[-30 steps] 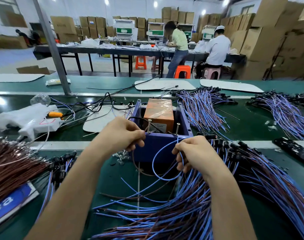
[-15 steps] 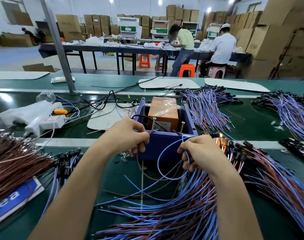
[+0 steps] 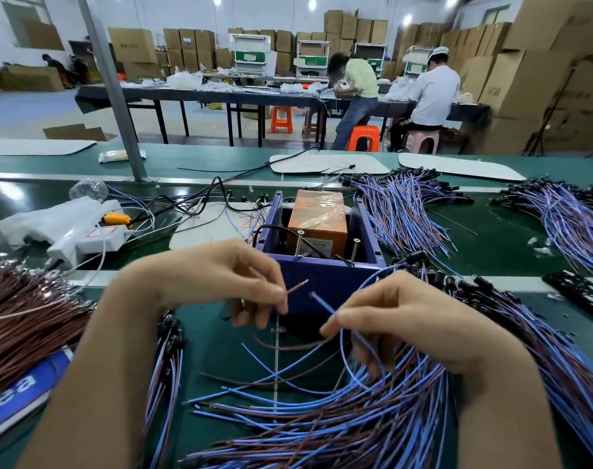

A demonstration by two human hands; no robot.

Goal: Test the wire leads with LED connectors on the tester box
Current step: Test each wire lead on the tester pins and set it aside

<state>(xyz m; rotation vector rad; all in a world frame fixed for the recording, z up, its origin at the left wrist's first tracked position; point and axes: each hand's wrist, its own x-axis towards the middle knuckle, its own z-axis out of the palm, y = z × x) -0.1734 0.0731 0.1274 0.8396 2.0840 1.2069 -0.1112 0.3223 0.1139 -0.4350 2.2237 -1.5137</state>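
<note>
Brown lead (image 3: 296, 286) is pinched by the left hand (image 3: 220, 282), blue lead (image 3: 322, 304) by the right hand (image 3: 389, 316). Tips are held apart before the tester box (image 3: 325, 282), presumably for touching to its screws (image 3: 299, 243).

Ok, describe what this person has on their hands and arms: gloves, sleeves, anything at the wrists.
Nothing worn is in view. The left hand and right hand are bare, without gloves. The left forearm and right forearm are uncovered down to the picture's bottom edge, so no sleeve shows. No watch or band shows at either wrist.
</note>
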